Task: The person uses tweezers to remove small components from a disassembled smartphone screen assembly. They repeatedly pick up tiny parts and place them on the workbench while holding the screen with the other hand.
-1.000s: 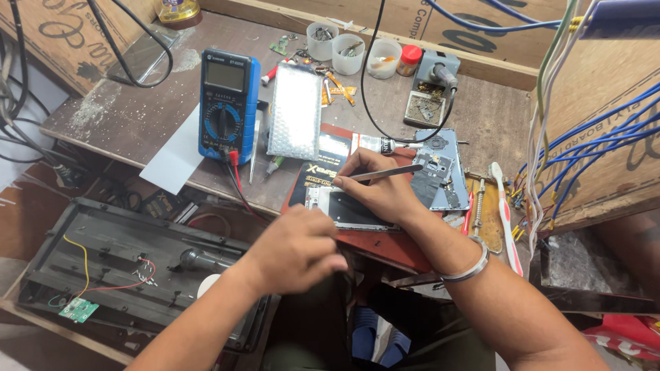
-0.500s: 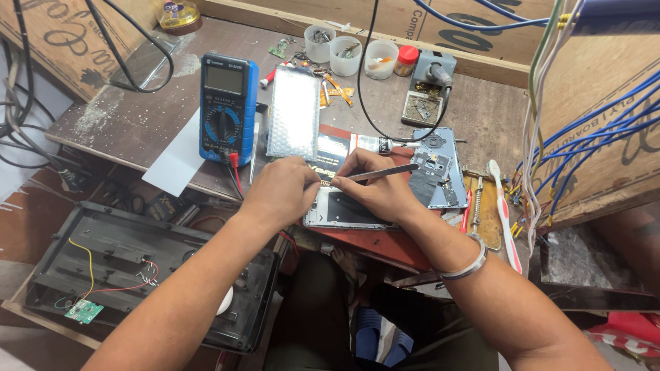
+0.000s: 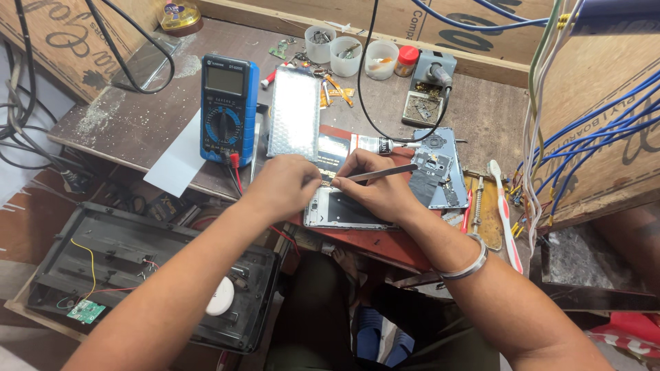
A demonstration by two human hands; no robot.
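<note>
Little has shifted: left hand (image 3: 289,184) pinches the phone frame (image 3: 337,213), right hand (image 3: 381,189) grips tweezers (image 3: 382,173).

The right hand (image 3: 381,189) holds metal tweezers (image 3: 382,173), and their tip points left toward the fingertips of the left hand (image 3: 289,185). Both hands rest over an opened phone frame (image 3: 344,213), which lies on a red mat (image 3: 371,240). What the left fingers pinch is too small to tell, maybe a tiny part. Just right of the hands lies a grey phone back (image 3: 440,168) with its circuit board showing. A blue multimeter (image 3: 228,110) stands to the left on the wooden table (image 3: 137,124), beside a silver padded pouch (image 3: 294,122). Small plastic cups (image 3: 346,55) stand at the far edge. A black open casing (image 3: 137,268) lies lower left.
</note>
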